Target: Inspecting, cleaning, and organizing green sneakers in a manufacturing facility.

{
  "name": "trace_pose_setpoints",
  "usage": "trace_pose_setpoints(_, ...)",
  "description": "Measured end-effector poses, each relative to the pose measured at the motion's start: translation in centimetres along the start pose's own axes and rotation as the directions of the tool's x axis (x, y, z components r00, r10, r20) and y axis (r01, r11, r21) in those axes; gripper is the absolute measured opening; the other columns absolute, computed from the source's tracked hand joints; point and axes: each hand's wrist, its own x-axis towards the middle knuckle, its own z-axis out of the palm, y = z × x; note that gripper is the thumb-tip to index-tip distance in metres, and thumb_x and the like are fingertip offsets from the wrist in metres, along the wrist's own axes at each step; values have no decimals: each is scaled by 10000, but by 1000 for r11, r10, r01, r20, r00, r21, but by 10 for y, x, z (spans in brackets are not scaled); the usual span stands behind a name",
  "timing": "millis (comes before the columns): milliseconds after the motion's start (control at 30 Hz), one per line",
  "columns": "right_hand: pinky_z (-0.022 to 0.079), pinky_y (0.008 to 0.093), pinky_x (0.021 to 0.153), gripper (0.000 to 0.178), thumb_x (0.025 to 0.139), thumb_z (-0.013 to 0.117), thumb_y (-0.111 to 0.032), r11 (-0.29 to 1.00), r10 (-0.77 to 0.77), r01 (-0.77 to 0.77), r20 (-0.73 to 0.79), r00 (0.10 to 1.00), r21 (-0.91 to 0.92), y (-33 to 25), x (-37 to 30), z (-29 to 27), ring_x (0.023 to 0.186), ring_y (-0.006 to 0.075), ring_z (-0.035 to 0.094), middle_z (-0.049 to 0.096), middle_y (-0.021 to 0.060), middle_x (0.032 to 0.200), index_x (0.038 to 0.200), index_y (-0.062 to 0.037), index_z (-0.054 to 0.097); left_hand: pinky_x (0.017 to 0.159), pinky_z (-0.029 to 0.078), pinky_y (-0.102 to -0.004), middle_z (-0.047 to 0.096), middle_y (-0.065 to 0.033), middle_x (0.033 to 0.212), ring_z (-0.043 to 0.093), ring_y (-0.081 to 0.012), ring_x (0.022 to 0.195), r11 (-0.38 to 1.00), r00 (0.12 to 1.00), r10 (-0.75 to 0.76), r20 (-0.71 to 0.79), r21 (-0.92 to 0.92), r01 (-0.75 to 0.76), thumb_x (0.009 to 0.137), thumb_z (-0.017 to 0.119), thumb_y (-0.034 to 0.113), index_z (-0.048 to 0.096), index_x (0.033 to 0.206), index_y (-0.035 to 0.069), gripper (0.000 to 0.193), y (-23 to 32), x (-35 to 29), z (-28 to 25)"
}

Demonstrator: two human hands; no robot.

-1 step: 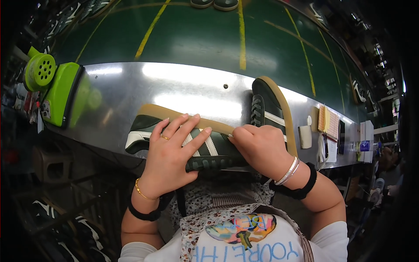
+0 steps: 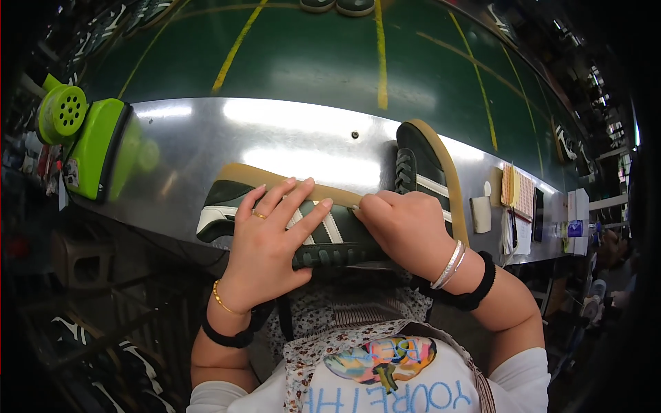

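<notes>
I see the left hand (image 2: 272, 237) pressed flat, fingers spread, on a dark green sneaker (image 2: 323, 234) lying on its side at the steel table's (image 2: 206, 138) near edge. The right hand (image 2: 406, 227) closes around its toe end.

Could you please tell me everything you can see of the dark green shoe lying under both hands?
The dark green shoe lies on its side along the near edge of the shiny metal worktable, its tan sole facing away. It shows white side stripes and a white heel patch at its left end. The left hand lies flat across its middle; the right hand presses its right end, hiding that part.
</notes>
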Motion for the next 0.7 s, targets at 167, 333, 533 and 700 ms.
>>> trace_pose_setpoints(167, 443, 338, 436, 89, 733, 583, -109, 1000, 12, -12, -77, 997, -1, -1, -2, 5, 496, 248, 576, 546, 41, 642, 790, -100, 515, 1026, 274, -453, 483, -112, 1320, 426, -289, 1236, 1000, 1000, 5, 5, 11, -5, 508, 726, 206, 578, 1206, 139, 716, -1, 2, -1)
trace_pose_setpoints(333, 456, 341, 452, 122, 779, 599, -153, 999, 1, 1, -58, 998, 33, -1, 2, 0, 514, 241, 588, 553, 50, 614, 739, -95, 500, 1028, 271, -454, 485, -116, 1317, 425, -292, 1237, 1000, 1000, 15, -1, 21, -15, 509, 727, 202, 577, 1207, 131, 717, 1, 0, -2)
trace_pose_setpoints(533, 438, 372, 473, 215, 834, 621, -189, 939, 315, -264, -243, 917, 220, 23, 3, 7, 535, 304, 567, 538, 107, 596, 734, -55, 485, 1034, 265, -454, 486, -119, 1314, 423, -295, 1240, 1000, 1000, -2, 15, 17, 2, 508, 733, 195, 576, 1208, 127, 721, 0, 0, -1)
trace_pose_setpoints(700, 436, 387, 495, 220, 843, 625, -202, 942, 306, -268, -190, 933, 202, 16, -29, -10, 565, 316, 563, 552, 113, 613, 757, -60, 480, 1037, 261, -458, 486, -122, 1311, 425, -298, 1237, 1000, 1000, 3, 10, 22, -4, 518, 738, 202, 578, 1202, 121, 707, 3, 0, -2)
